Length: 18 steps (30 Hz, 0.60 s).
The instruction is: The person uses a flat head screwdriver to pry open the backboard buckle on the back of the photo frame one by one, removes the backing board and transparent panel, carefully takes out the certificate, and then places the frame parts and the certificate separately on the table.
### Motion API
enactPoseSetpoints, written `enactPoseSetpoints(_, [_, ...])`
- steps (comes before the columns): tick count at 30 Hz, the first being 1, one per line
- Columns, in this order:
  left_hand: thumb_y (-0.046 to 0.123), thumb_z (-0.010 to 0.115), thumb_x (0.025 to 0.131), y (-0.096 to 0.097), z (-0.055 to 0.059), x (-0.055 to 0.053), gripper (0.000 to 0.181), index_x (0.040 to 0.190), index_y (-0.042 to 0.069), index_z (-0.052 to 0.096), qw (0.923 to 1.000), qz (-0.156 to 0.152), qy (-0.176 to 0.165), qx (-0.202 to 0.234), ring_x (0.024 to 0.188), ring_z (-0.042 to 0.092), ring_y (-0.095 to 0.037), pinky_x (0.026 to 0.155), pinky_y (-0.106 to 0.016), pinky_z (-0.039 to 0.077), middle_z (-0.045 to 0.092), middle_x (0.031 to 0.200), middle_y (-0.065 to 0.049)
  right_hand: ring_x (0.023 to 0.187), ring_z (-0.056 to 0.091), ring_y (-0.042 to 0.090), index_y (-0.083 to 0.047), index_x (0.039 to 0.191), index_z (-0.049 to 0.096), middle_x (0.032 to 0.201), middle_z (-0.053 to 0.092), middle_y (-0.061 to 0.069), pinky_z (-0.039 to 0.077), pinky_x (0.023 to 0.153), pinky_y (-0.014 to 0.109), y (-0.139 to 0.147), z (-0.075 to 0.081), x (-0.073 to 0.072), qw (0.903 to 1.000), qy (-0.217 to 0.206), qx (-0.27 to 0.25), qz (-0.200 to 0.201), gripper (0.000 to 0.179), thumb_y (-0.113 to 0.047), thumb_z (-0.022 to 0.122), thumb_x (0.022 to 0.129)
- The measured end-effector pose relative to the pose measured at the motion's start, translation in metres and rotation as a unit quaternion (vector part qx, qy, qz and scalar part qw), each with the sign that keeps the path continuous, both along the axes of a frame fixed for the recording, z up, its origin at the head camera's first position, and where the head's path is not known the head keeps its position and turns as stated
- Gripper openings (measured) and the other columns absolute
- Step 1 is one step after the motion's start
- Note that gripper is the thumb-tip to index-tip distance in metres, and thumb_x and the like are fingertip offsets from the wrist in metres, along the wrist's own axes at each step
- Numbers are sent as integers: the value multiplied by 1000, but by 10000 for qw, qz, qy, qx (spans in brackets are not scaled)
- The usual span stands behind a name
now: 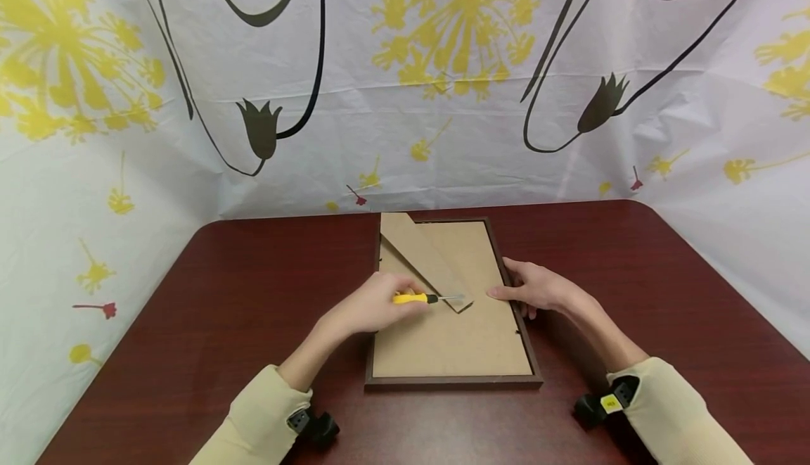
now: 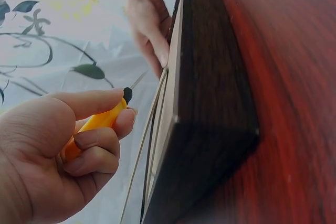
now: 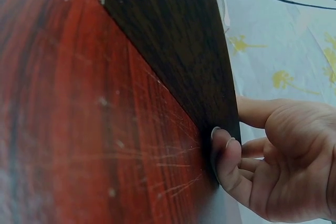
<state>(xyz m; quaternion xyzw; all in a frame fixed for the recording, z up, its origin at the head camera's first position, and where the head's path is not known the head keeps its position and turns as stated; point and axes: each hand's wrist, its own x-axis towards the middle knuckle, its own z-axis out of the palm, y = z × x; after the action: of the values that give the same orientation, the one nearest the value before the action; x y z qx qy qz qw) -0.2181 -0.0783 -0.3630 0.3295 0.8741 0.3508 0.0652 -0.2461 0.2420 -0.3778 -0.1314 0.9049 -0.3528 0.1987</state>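
A picture frame [image 1: 453, 382] with a dark wooden rim lies face down on the table, its tan backing board [image 1: 436, 352] showing. On the board rests a folding cardboard stand leg [image 1: 425, 257], slanting from the top left to the middle. My left hand [image 1: 382, 303] grips a screwdriver [image 1: 411, 298] by its yellow handle. In the head view the metal shaft crosses the lower end of the leg; the left wrist view shows the tip above the board. With thumb on the board and fingers curled against the outer side, my right hand [image 1: 538, 287] holds the frame's right edge.
The dark red table [image 1: 272, 289] has rounded far corners. A white cloth [image 1: 436, 148] with yellow and grey flower prints hangs behind it and along both sides. Black cameras are strapped to the left wrist [image 1: 316, 426] and the right wrist [image 1: 601, 405].
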Motion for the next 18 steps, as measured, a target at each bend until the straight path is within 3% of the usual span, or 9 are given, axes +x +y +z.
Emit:
enactPoseSetpoints(7, [23,73,94,15,-2,4,16,102,10,68,9993,-188,-259,-195,71,54,-9,65,-24,47,66,87,2,54,58,22,10,157,11,78,55,13,52,58,38,-1,0,0,10000,-4,72,-25,96,-39,69,97])
enactPoseSetpoints(13, [23,72,94,26,-6,6,14,98,11,66,9979,-331,-501,-249,57,56,-7,60,-24,46,62,77,3,53,58,21,10,156,11,77,56,12,52,57,37,-1,0,0,10000,11,73,-54,97,-40,69,97])
enactPoseSetpoints(18, [25,71,95,32,-5,10,10,98,16,67,9973,-418,-515,-322,57,55,-6,59,-24,43,62,69,6,50,58,21,9,157,10,73,57,12,52,53,37,-2,0,1,10000,-29,35,-56,97,-41,68,97])
